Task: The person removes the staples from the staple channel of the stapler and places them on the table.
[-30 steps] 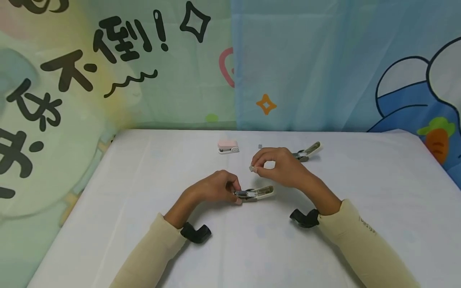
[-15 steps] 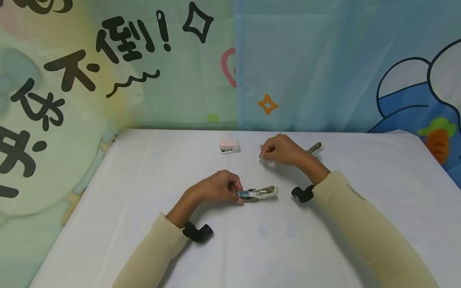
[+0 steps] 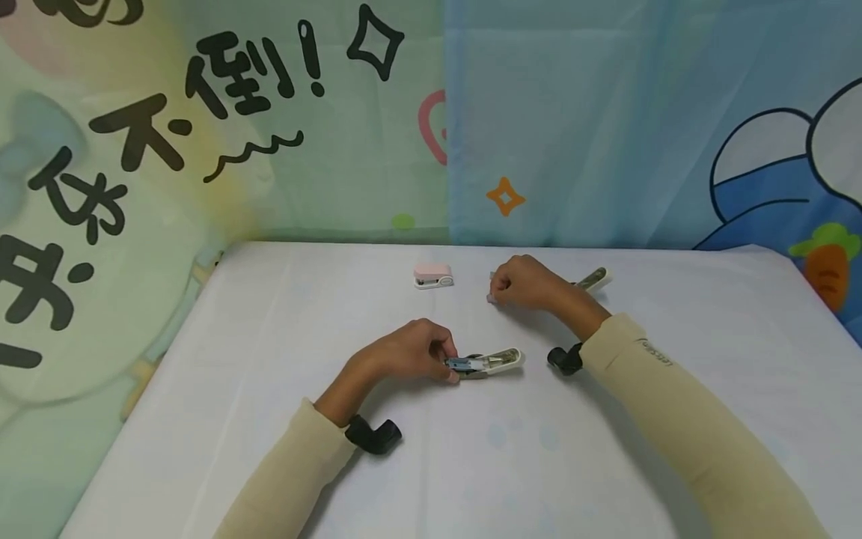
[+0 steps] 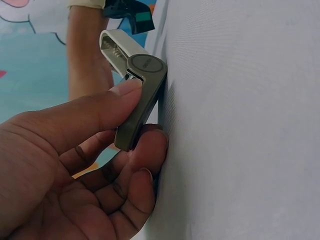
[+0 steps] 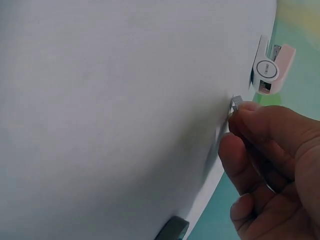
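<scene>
Over the last second the right hand (image 3: 528,284), pinching a small strip of staples (image 5: 237,102), has moved out beyond the left hand (image 3: 414,352), which grips an opened stapler (image 3: 503,361); staples and stapler now sit farther apart, so loading seems paused.

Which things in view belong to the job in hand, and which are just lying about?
In the job:
Opened stapler, held by the left hand
Staple strip, pinched in the right hand

Apparently just lying about:
Pink-and-white stapler, untouched
Other stapler, partly hidden behind the right hand
</scene>
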Demonstrator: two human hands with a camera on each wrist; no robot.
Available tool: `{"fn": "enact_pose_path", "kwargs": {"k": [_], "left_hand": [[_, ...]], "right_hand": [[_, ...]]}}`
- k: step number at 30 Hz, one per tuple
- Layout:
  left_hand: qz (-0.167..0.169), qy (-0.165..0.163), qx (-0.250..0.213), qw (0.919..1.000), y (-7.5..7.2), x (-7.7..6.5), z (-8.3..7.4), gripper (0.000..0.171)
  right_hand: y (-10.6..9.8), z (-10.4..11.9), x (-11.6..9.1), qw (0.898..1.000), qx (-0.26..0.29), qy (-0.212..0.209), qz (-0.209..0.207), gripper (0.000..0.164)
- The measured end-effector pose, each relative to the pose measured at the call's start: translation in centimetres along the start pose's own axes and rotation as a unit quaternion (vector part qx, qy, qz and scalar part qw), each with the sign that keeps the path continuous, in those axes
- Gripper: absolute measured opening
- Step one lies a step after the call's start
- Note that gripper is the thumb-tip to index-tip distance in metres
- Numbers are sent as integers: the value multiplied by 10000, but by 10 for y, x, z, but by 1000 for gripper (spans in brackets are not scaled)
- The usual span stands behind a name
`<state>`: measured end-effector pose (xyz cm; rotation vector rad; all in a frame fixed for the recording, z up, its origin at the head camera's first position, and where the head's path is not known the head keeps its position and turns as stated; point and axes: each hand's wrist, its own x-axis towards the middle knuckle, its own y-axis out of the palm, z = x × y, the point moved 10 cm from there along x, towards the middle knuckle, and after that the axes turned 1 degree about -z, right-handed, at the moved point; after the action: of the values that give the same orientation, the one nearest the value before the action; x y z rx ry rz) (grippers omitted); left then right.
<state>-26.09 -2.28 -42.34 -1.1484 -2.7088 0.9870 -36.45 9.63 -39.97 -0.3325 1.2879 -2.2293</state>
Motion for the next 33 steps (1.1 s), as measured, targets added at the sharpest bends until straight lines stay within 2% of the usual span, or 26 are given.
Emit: {"fn": "enact_pose_path", "kwargs": {"k": [12,20,25,29,31,33], "left_hand": [[-39,59,-54,10000,-1,-2,-1,13],[-61,55,-110,9999,-1,-1,0,13],[-33,73,-128,9999,0,-1,0,13],[-13,61,-115,9999,1,0,1,13],[-28,53,-117,9999,0,0,1,13],[-49,60,-112,9999,-1,0,0,13]], "right_hand": [[-9,-6,-17,9988,-192,-254,-363,6],[-24,-21,-34,9970,-201,-8,-742,4],[-27,-12,-43,9963,-163,-200,-819,6],[-21,9,-52,9977,182,-486,-428,10],[-13,23,-59,9967,481,-647,126,19],[-1,34,-68,9911,761,-736,809,30]]}}
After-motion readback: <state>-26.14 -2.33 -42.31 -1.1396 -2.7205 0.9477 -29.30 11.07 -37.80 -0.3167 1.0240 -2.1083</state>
